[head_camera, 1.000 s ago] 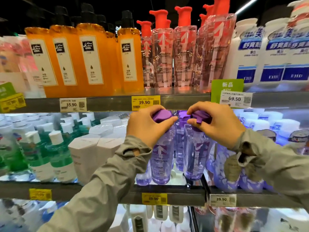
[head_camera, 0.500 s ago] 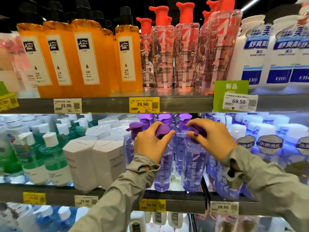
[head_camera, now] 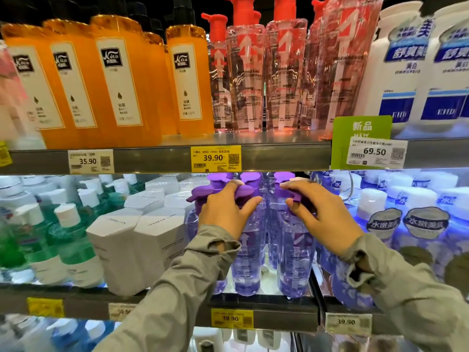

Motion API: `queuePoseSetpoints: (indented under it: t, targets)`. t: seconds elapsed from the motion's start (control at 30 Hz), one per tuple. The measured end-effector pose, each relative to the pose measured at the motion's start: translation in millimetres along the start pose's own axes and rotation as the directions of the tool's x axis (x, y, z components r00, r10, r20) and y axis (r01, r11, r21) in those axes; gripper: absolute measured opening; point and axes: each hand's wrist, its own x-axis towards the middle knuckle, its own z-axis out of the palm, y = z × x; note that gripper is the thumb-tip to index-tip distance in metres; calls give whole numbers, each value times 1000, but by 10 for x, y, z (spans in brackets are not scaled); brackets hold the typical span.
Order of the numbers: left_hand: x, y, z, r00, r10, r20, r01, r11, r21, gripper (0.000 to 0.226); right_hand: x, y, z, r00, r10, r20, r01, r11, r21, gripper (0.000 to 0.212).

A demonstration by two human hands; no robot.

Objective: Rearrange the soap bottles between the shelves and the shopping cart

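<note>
Pump-top grips, frame centre: left hand [head_camera: 228,217] on left purple bottle [head_camera: 248,270], right hand [head_camera: 323,222] on right purple bottle [head_camera: 294,265], likely keeping both upright.

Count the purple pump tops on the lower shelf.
6 pump tops: one under the left hand, one under the right hand, one left of both, three in a row behind. More may be hidden.

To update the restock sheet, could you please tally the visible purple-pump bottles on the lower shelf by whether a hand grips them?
Gripped by the left hand: 1 purple-pump bottle
Gripped by the right hand: 1
No hand gripping the pump: 4
Total: 6
</note>
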Motion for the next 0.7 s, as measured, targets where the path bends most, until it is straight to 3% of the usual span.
queuePoseSetpoints:
  t: [0.1, 0.2, 0.27, 0.37, 0.47, 0.7]
  targets:
    - [-129, 17, -58, 1000, 30, -7, -31, 976, -214, 53, 8, -12, -15, 1000, 17, 19, -17, 1000, 6, 28]
    - [-527, -58, 5, 970, 125, -209, -185, 936, -299, 64, 4, -28, -22, 999, 36, 37, -36, 999, -8, 29]
    - [-837, -198, 190, 938, 151, -311, -227, 947, -227, 66, -8, -39, -14, 998, 44, 35, -43, 999, -17, 28]
    - [-1089, -405, 493, 955, 62, -291, -84, 994, -63, 95, -26, -56, 0, 998, 47, 29, -47, 999, -15, 28]
    - [-1085, -458, 630, 948, 91, -307, -36, 983, 180, 117, -37, -61, 0, 999, 40, 14, -40, 999, -13, 27]
    - [-970, -397, 763, 902, 125, -414, -3, 959, 285, 104, -19, -25, 22, 999, 43, -5, -43, 999, -8, 24]
